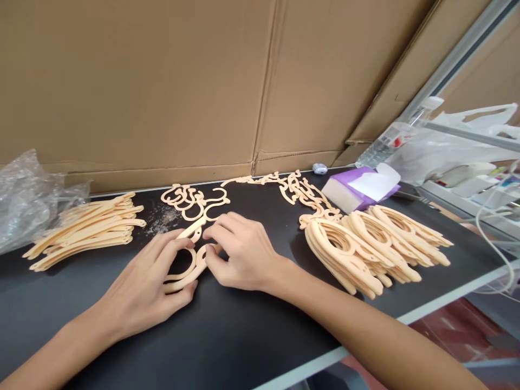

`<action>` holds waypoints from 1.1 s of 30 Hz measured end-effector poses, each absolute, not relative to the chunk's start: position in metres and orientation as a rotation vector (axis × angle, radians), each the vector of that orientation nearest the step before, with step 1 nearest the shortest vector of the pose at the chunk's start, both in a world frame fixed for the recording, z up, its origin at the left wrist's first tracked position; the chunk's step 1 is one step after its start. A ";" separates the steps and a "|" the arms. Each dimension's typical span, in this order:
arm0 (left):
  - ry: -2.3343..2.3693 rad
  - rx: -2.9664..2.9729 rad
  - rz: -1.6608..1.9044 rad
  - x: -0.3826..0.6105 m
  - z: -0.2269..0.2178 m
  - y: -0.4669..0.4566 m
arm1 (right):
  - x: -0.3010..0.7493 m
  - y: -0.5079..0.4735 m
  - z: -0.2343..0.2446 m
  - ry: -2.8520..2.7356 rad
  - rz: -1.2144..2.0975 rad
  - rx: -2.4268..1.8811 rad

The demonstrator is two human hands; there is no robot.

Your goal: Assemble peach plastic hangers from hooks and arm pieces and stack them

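While both hands close on it, the pale wooden piece [184,280] sits near the middle of the black worktop [244,336], from where I stand. The left hand [148,284] grips one side, fingers and thumb spread around its loop; the right hand [244,252] pinches the other end. Just beyond lie curly hooks [197,198]. Strips [95,230] are stacked leftward beside plastic wrap [28,200]; looped pieces [359,257] lie piled rightward, near a purple pack [349,189].

Smooth plastic pieces [199,266], matt tabletop [244,336], glossy film [28,203]
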State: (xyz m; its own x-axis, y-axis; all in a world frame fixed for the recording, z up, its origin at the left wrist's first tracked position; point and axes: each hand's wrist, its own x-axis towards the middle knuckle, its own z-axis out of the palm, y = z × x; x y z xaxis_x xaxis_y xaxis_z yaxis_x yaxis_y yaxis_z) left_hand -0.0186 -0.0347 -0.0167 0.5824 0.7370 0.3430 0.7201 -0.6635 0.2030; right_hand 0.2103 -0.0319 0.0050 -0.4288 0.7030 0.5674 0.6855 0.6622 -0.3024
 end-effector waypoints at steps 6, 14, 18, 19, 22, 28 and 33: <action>1.118 2.743 0.590 -0.021 -0.014 -0.033 | 0.218 -0.028 0.005 -2.428 0.163 -0.785; 1.102 2.648 0.594 -0.025 -0.018 -0.034 | 0.219 -0.028 0.018 -2.642 0.280 -0.989; 1.125 2.630 0.713 -0.019 -0.021 -0.037 | 0.223 -0.045 0.029 -2.621 0.239 -1.153; 1.111 2.643 0.720 -0.018 -0.020 -0.038 | 0.227 -0.052 0.030 -2.589 0.234 -1.210; 1.086 2.678 0.688 -0.016 -0.020 -0.039 | 0.245 -0.078 0.032 -2.424 0.237 -1.350; 1.089 2.703 0.620 -0.020 -0.022 -0.035 | 0.325 -0.130 0.028 -1.979 -0.190 -1.571; 1.065 2.743 0.570 -0.023 -0.023 -0.032 | 0.366 -0.169 0.027 -1.780 -0.482 -1.711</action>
State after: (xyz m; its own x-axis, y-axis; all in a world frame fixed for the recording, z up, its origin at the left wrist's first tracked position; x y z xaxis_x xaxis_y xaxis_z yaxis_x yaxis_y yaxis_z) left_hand -0.0235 -0.0320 -0.0234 0.6770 0.6741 0.2953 0.6194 -0.7386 0.2660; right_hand 0.3658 -0.1686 0.0271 0.0274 0.7589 0.6507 0.9835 0.0961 -0.1534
